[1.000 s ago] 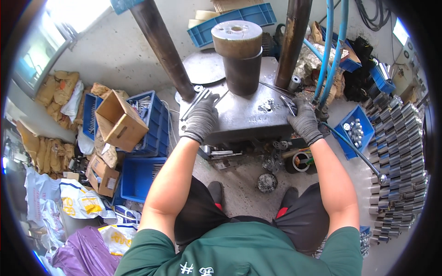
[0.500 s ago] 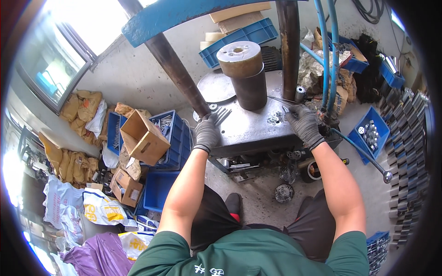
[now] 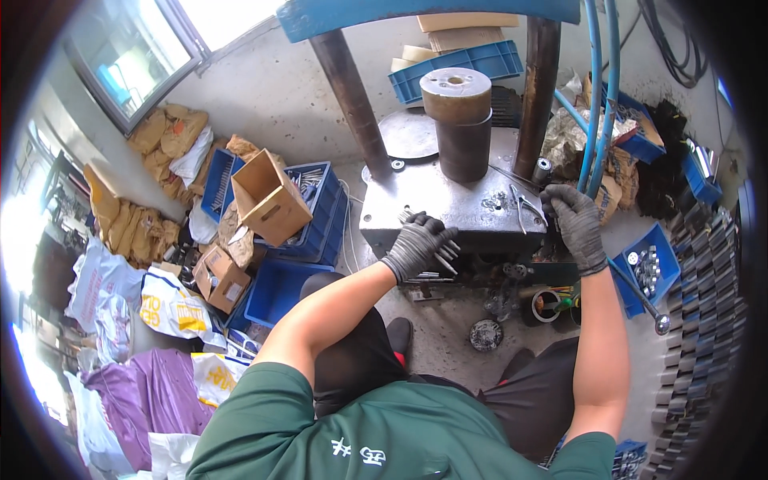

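Observation:
My left hand [image 3: 420, 246], in a grey knit glove, is closed around several slim metal rods [image 3: 445, 258] at the front edge of the steel press table [image 3: 404, 192]. Their ends stick out on both sides of the fist. My right hand [image 3: 578, 228], gloved alike, is raised by the table's right edge with its fingers curled together; whatever it pinches is hidden. Just left of it, a pair of pliers [image 3: 524, 210] lies on the table beside a cluster of small metal parts [image 3: 496, 200]. A thick steel cylinder [image 3: 464, 152] with a wider cap stands behind them.
Two dark columns [image 3: 352, 100] [image 3: 538, 96] carry the blue crossbeam [image 3: 432, 18]. Blue hoses [image 3: 598, 104] and a ball-ended lever [image 3: 662, 323] are at the right. Blue crates [image 3: 316, 216] and a wooden box [image 3: 272, 200] stand left. Stacked metal parts [image 3: 704, 320] line the right.
My left hand has lifted the rods from the tabletop and swung right, toward me. My right hand has moved off the tabletop, and the pliers now lie in plain sight. The view has shifted.

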Demonstrator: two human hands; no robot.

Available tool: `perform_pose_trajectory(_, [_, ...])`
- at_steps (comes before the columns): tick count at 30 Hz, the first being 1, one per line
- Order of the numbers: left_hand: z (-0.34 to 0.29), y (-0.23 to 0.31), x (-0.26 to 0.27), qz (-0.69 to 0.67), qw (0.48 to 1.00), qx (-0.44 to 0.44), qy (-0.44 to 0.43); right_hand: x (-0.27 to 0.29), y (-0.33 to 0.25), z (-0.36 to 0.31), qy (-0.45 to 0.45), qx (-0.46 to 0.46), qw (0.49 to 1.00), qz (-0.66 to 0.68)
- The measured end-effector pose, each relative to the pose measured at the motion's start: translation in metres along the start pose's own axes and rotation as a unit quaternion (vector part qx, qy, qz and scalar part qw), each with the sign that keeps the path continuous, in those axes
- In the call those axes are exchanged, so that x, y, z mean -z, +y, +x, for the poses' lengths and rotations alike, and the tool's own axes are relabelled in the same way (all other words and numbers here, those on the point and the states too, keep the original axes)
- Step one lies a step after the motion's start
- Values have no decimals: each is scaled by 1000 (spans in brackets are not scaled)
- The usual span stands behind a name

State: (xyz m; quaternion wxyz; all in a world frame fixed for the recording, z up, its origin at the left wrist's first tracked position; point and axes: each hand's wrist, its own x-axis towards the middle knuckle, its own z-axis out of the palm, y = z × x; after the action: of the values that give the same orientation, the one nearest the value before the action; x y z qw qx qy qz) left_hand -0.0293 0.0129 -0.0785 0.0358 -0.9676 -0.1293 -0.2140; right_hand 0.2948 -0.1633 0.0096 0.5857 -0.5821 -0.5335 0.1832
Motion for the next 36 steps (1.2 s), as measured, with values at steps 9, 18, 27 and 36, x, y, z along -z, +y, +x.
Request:
perform_pose_trajectory(9, [61, 4, -12, -461, 807, 252, 270, 33, -47, -59, -109, -61, 977, -173])
perform_pose_trajectory(18, [76, -55, -36, -543, 730, 316, 267, 32, -71, -81, -155, -259, 952, -57])
perform_pose_trajectory(27, [47, -53, -14, -654, 507, 414, 378, 72, 35, -131, -307, -352, 857, -217])
perform_pose_trajectory(36, [-226, -149, 17, -458, 701, 474, 272, 101, 47, -159, -221, -501, 828, -123])
